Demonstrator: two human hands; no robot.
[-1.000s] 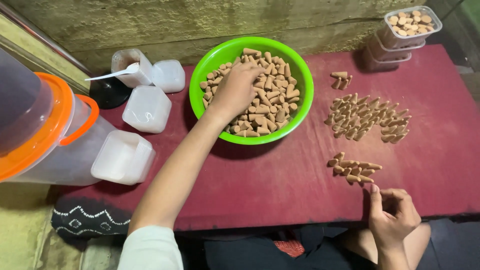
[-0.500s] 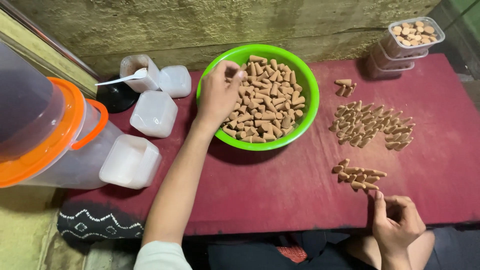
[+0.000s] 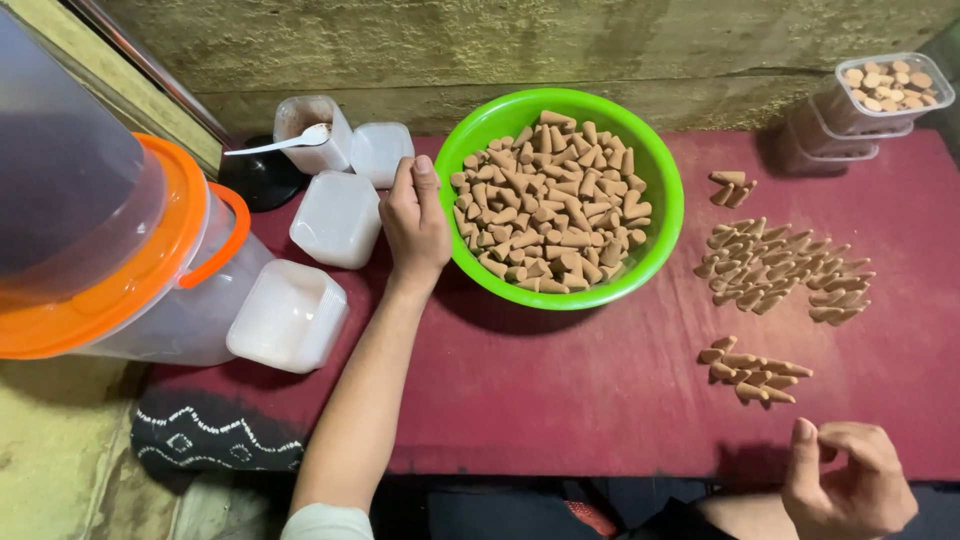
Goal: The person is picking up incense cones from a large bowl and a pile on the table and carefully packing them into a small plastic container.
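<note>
I see my left hand (image 3: 415, 225) loosely curled, whether it holds any cones I cannot tell, just left of the green bowl (image 3: 660, 215) of brown cones (image 3: 545, 200) at upper centre, while my right hand (image 3: 850, 485), fingers half bent and seemingly empty, sits lower right, just below the small row of cones (image 3: 752, 365).

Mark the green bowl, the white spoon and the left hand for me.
green bowl (image 3: 668, 190): head view, bare right rim.
white spoon (image 3: 280, 143): head view, mid-handle.
left hand (image 3: 413, 218): head view, back of the hand.
</note>
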